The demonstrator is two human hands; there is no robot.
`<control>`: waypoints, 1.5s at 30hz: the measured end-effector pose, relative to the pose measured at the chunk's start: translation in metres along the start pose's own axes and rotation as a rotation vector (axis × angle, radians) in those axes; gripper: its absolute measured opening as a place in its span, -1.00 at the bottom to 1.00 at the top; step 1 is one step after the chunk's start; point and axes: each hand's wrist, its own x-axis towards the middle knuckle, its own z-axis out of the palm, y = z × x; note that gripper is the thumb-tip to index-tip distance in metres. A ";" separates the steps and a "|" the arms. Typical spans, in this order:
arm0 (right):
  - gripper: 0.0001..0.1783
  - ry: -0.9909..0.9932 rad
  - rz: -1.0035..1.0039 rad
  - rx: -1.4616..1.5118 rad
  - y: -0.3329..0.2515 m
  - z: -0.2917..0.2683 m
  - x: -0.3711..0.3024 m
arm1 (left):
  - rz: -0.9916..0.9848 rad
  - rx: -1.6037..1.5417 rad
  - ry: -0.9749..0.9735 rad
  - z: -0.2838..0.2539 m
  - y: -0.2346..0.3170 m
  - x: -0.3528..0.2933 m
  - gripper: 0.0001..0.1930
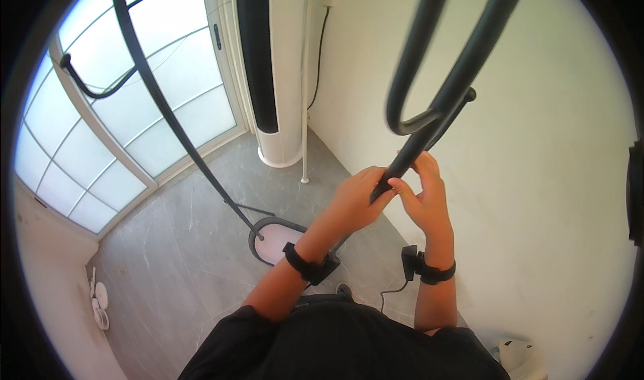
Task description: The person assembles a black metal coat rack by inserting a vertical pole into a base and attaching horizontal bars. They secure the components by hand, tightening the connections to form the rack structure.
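The black pole [429, 128] rises from between the person's two hands up toward the top of the view, where it splits into two curved tubes forming a long loop; it looks smooth, round and matte, and stands just in front of the white wall [557, 199]. Nearest the camera is the person's black top, with two bare forearms reaching forward from it. Each wrist carries one black strap with a small boxy black device on it, two in all. The left hand [355, 202] is curled around the lower end of the pole, its fingers wrapped and pressed against it. The right hand [424, 199] holds the same stretch from the other side, thumb and fingers closed on it in a pinch.

Beyond the hands, one oval base [278, 240] with a dark rim and a pale flat centre rests on the grey, marble-veined floor [188, 259]. A second thin black rod [171, 112] slants up from it to the upper left. Further off stand one tall white column unit [282, 78] with a dark vertical strip and one thin white pipe [305, 98] beside it. To the left, a glazed door [134, 112] of frosted panes in pale frames curves along the edge.
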 end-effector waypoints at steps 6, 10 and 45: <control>-0.58 0.022 -0.100 -0.048 -0.004 -0.004 0.004 | -0.103 -0.104 0.053 0.010 0.000 -0.001 -0.70; -0.54 0.028 -0.124 -0.168 -0.008 -0.010 0.006 | -0.041 -0.174 0.036 0.013 -0.006 0.004 -0.70; -0.82 0.534 0.092 0.221 -0.020 0.015 -0.052 | -0.122 0.053 0.110 0.032 -0.011 0.016 -0.64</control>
